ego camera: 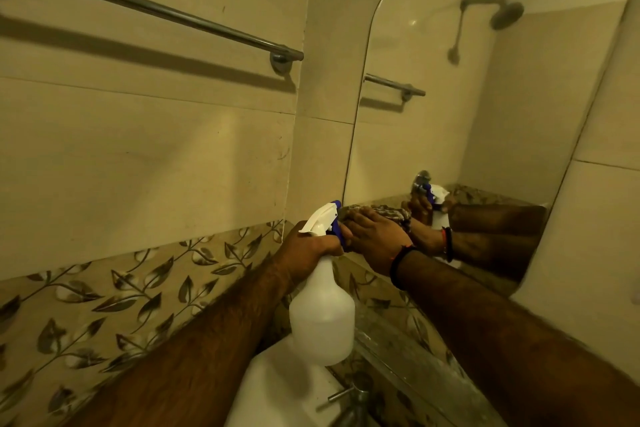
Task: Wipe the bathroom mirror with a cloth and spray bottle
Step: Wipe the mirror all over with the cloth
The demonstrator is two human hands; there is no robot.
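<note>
The mirror (pixel 467 97) with rounded corners hangs on the beige tiled wall at right. My left hand (pixel 308 246) grips the neck of a white spray bottle (pixel 322 319) with a white and blue trigger head, held upright over the basin. My right hand (pixel 377 239) presses a patterned brown cloth (pixel 388 213) flat against the mirror's lower left corner, just right of the bottle's nozzle. Both hands and the bottle show reflected in the glass.
A chrome towel rail (pixel 145 5) runs along the left wall. A white basin (pixel 277 388) and chrome tap (pixel 353 399) lie below my arms. A narrow ledge (pixel 391 343) runs under the mirror. A shower head appears as a reflection.
</note>
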